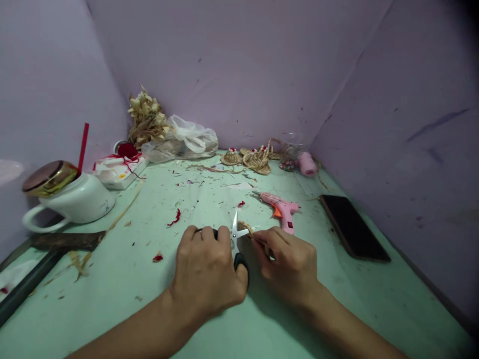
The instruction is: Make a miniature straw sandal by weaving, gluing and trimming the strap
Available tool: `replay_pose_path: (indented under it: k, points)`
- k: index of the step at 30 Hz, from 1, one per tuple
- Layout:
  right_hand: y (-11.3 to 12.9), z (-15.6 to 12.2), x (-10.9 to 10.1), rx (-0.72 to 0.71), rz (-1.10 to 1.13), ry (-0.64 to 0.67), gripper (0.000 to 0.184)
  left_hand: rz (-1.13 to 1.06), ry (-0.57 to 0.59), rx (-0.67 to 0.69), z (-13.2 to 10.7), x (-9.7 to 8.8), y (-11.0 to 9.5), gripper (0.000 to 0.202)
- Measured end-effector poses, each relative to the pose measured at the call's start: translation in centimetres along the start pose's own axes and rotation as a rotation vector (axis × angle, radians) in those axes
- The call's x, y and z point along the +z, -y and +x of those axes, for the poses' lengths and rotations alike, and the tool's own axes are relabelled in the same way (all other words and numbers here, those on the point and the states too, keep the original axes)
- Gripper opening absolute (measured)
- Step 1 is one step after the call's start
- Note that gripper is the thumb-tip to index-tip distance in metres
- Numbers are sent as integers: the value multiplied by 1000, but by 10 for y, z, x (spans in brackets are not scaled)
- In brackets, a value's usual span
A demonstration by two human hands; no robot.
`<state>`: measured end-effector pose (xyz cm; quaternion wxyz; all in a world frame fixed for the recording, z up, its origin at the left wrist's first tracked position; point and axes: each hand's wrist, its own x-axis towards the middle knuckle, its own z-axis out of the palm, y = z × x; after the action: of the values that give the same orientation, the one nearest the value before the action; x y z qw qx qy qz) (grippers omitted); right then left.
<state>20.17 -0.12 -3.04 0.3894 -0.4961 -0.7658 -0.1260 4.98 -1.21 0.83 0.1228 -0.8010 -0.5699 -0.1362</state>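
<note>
My left hand (205,271) is closed round the black handles of a small pair of scissors (236,239). The silver blades stand apart, pointing up and to the right. My right hand (290,264) pinches a small woven straw piece (245,227) between the fingertips, held right at the blades. Both hands rest low on the pale green tabletop (187,309), almost touching each other. What lies under the right palm is hidden.
A pink glue gun (281,208) lies just beyond my right hand, a dark phone (354,227) to the right. At the left stand a white mug with a gold lid (65,197) and a dark bar (67,241). Woven straw pieces (254,159), pink thread spool (307,163), dried leaves (146,117) and a plastic bag (189,137) sit at the back.
</note>
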Motion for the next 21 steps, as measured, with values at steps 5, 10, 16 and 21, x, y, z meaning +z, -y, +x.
replay_pose_path:
  k: [5, 10, 16, 21]
  points:
    - [-3, -2, 3, -152, -68, 24, 18, 31, 9, 268, 16, -16, 23, 17]
    - [-3, -2, 5, -271, -68, 38, 19, 132, 65, 503, 35, -34, 30, 17]
    - [-9, 1, 3, -75, 47, 83, 14, 105, 131, 573, 48, -40, 26, 20]
    - [-16, 3, 3, 428, 328, 127, 12, -106, 305, 75, 40, -29, 19, 31]
